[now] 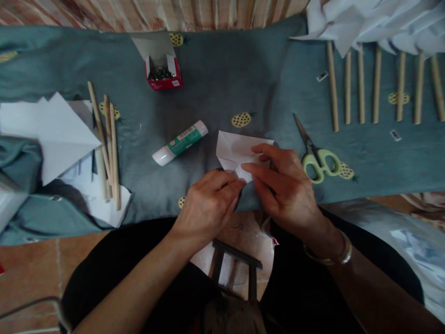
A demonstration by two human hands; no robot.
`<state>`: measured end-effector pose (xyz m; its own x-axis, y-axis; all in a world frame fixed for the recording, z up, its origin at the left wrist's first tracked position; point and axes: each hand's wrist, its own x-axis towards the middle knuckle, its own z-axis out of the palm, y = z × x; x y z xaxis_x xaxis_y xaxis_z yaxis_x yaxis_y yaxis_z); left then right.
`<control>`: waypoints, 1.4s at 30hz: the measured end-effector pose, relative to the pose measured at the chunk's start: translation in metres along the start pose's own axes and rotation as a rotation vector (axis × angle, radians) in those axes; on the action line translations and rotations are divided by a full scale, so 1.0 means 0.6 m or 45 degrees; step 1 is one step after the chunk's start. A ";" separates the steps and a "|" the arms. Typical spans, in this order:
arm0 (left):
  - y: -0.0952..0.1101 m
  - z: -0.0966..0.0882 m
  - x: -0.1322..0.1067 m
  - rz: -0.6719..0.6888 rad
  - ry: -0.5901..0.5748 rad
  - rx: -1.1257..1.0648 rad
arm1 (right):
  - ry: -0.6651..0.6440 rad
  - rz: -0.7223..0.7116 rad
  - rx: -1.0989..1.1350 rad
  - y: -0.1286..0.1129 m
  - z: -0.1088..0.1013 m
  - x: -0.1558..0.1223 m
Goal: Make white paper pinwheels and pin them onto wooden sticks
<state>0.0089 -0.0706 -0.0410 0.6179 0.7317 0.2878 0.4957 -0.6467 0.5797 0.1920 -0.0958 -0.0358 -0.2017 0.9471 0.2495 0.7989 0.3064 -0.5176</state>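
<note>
A small piece of folded white paper (231,144) lies on the cloth in front of me, with creases running across it. My left hand (210,199) is closed, its fingers and thumb pinching the near corner of the paper. Over the paper's right part, my right hand (283,178) has its fingers stretched out and apart, the fingertips touching the sheet. A glue stick (181,143) with a green label lies to the left of the paper. Scissors (318,157) with light green handles rest to the right of my right hand, blades slightly apart.
A red box (165,81) of small metal pieces stands open farther back. Paper pinwheels (340,25) on wooden sticks (376,86) lie in a row at the back right. White paper sheets (52,134) and loose sticks (114,157) are at left. The tablecloth (222,102) ends near my lap.
</note>
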 end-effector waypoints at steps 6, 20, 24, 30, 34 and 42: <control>0.001 -0.001 0.002 0.012 0.006 0.011 | -0.070 -0.012 -0.158 -0.007 0.008 -0.005; 0.007 0.001 -0.003 0.009 -0.003 0.184 | 0.050 -0.151 -0.222 -0.020 0.032 -0.011; 0.006 0.002 -0.003 0.027 0.009 0.175 | 0.084 -0.140 -0.202 -0.017 0.024 -0.009; 0.004 0.001 -0.006 0.086 0.032 0.242 | 0.108 -0.006 -0.096 0.008 -0.006 -0.005; -0.001 -0.006 -0.003 0.109 0.026 0.291 | 0.017 0.100 -0.062 0.025 -0.021 0.003; -0.014 -0.024 0.009 0.072 0.045 0.319 | 0.029 0.118 0.002 0.026 -0.039 -0.004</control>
<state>-0.0005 -0.0582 -0.0333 0.6293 0.6973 0.3433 0.5996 -0.7166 0.3564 0.2182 -0.0954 -0.0253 -0.1137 0.9691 0.2188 0.8127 0.2174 -0.5406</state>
